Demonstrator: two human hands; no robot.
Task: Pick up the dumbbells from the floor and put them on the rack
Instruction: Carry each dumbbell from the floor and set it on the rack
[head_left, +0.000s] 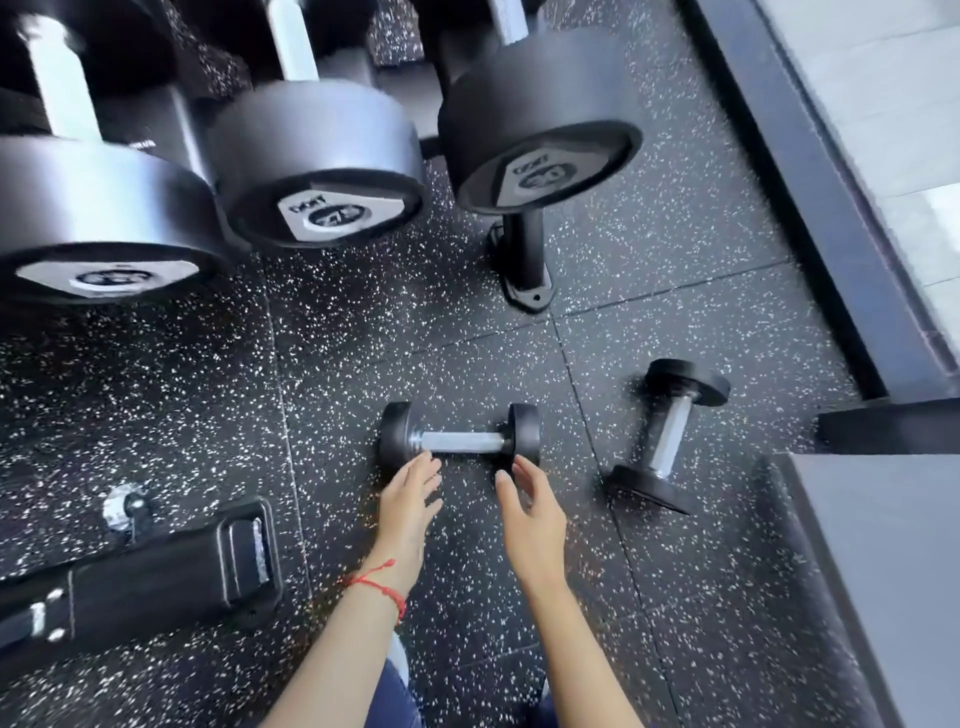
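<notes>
A small black dumbbell (460, 440) with a silver handle lies crosswise on the speckled rubber floor, just ahead of both hands. My left hand (410, 493) is open, its fingertips just short of the dumbbell's left head. My right hand (530, 501) is open too, fingers near the right head. Neither hand holds anything. A second small dumbbell (670, 434) lies at an angle to the right. The rack's foot (524, 260) stands on the floor beyond, with large dumbbells (322, 166) resting on the rack above.
A black bench base with a wheel (156, 561) sits low left. A dark raised border (810, 197) runs along the right, with pale flooring beyond it. A grey block (883, 571) fills the lower right corner. My knees show at the bottom edge.
</notes>
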